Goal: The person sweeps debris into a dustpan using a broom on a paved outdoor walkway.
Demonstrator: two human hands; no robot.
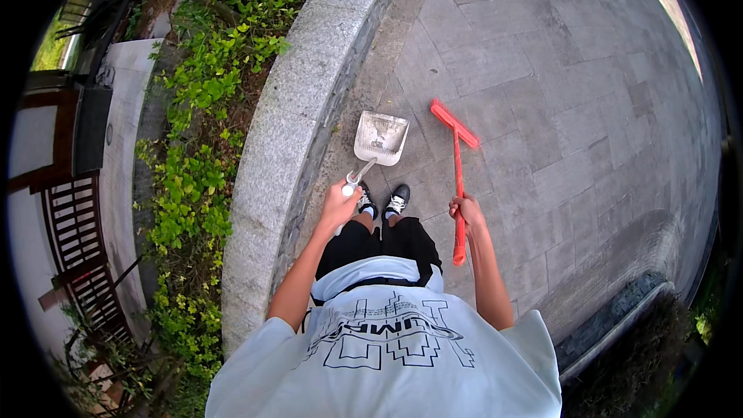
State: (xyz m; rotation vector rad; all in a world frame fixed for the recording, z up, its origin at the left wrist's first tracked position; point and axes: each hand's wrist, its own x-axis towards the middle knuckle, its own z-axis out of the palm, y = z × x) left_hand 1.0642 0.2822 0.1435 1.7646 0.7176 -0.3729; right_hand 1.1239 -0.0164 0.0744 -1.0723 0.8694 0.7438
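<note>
My left hand (340, 203) is closed round the handle of a white long-handled dustpan (381, 138). The pan is dirty inside and sits just ahead of my feet, beside the low stone wall. A red broom (458, 162) is in my right hand (467, 212), its fingers wrapped round the upper part of the handle. The handle's end sticks out below that hand. At the far end the broom head (455, 124) is tilted, to the right of the dustpan and apart from it. Whether its bristles touch the paving cannot be seen.
A curved granite wall (288, 101) runs along my left, with green shrubs (193, 178) behind it. Grey stone paving (542, 131) spreads ahead and to the right. My shoes (397, 200) stand behind the dustpan. Another stone edge (619, 317) curves at the lower right.
</note>
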